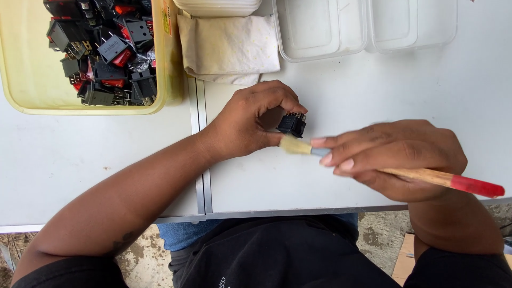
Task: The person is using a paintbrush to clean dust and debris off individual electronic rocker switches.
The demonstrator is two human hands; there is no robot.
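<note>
- The left hand is closed around a small black switch, with the thumb and the fingers pinching it just above the white table.
- The switch is in the middle of the scene, and its metal pins point to the far side.
- The right hand grips a brush with a wooden handle; the end of the handle is red and goes out to the right.
- The pale bristles of the brush are at the near side of the switch; they seem to touch it, but I cannot tell this for sure.
- A yellow tub stands far left on the table, and many black and red switches lie in it.
- A folded cloth lies just right of the tub, far from the hands.
- Two clear boxes stand side by side at the far edge, right of the cloth.
- A metal seam goes over the table from far to near, under the left forearm.
- The person wears dark clothes, and the ground is visible near the table edge.
</note>
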